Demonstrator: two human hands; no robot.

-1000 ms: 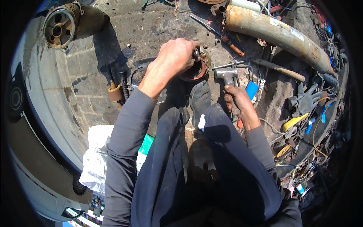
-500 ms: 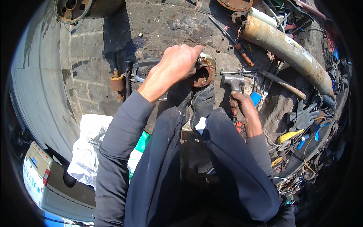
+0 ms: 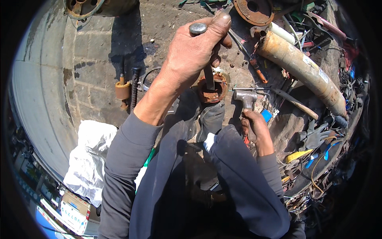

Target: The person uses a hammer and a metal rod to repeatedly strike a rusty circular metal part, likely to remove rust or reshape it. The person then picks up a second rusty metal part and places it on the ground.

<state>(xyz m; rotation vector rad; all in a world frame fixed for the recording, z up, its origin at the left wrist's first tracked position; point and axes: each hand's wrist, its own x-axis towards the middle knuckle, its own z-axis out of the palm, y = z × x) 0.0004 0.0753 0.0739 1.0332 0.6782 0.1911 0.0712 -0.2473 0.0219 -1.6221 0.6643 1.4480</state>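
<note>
Gripping a metal bar point(image 3: 209, 77), the person's left hand point(image 3: 195, 47) is curled closed above a rusty ring point(image 3: 209, 97) on the ground; whether the bar touches the ring cannot be told. Right of the ring, the right hand point(image 3: 258, 126) wraps firmly around the handle of a hammer point(image 3: 244, 96). Beyond the ring, to its right, lie an orange-handled screwdriver point(image 3: 260, 73), a thick pipe point(image 3: 302, 71) and, farthest, a round rusty plate point(image 3: 254, 18).

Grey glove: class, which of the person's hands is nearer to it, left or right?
Right. The right hand, gripping a hammer, is left of the grey glove. The left hand, gripping a metal bar, is farther left and higher in the picture.
</note>
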